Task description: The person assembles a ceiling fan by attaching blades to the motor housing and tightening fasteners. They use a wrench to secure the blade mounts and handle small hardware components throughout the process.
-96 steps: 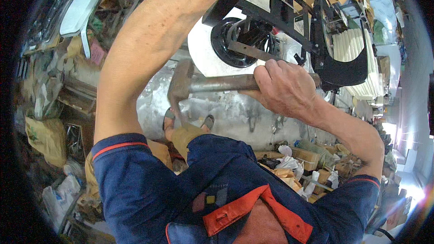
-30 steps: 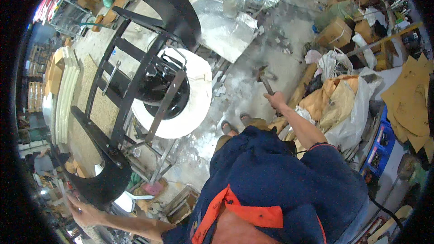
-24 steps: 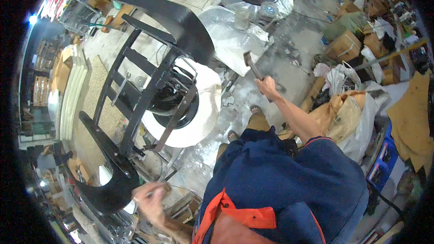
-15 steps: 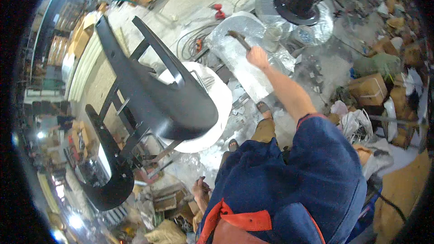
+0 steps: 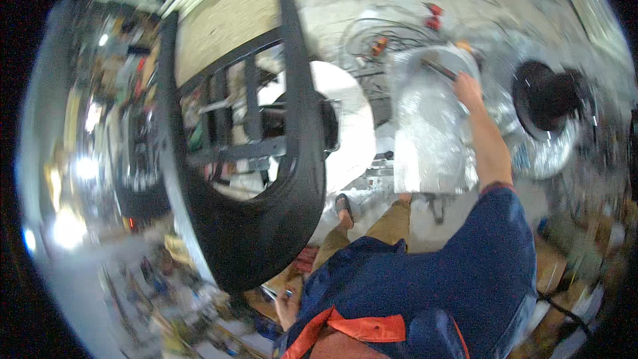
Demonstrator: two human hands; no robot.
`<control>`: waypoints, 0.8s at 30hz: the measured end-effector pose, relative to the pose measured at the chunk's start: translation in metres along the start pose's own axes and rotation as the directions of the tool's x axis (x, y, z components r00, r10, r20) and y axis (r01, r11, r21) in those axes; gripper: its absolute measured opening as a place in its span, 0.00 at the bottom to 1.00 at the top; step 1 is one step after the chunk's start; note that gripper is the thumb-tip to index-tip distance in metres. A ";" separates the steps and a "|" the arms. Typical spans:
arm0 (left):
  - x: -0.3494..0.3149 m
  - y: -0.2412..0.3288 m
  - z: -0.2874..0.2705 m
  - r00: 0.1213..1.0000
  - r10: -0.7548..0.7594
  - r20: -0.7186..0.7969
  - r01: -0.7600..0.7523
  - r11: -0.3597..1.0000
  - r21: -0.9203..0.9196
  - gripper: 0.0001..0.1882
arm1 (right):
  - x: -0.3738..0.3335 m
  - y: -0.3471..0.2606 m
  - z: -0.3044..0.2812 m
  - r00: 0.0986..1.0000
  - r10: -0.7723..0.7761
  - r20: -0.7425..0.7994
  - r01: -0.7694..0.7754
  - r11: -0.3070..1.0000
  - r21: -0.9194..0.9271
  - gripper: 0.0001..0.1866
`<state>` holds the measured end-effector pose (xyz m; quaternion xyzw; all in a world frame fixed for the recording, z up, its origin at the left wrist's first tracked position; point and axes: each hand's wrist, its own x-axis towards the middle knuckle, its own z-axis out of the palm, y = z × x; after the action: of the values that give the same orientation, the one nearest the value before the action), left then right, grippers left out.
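Hammer (image 5: 440, 69): 1, held right of the large black frame (image 5: 266, 242).
Right hand (image 5: 468, 88): 1, clamped on the hammer, right of the frame.
Left hand (image 5: 287, 306): 1, near the frame's lower end; whether its fingers were closed could not be told.
Carrying: a firm grip, with the frame cleared, was judged best.
Surroundings: 1 white disc (image 5: 355, 126) was partly hidden by the frame; 1 wrapped panel (image 5: 432, 146) and 1 black pedestal (image 5: 539, 101) were seen to its right.

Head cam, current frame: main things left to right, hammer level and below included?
Black curved frame → white round disc → hammer → right hand gripping its handle → black flanged base. Left out: left hand, overlapping the frame's span.
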<state>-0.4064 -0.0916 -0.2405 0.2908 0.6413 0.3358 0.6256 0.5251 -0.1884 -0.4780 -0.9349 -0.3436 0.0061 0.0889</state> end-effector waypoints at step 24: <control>0.090 0.104 0.138 0.962 -0.099 0.253 0.149 0.971 -0.186 0.11 | -0.126 -0.118 -0.072 0.967 0.006 0.257 -0.114 0.905 0.410 0.26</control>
<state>-0.2782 0.0522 -0.2118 0.2234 0.5395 0.3216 0.7454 0.3589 -0.1928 -0.3930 -0.8954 -0.3134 0.2003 0.2446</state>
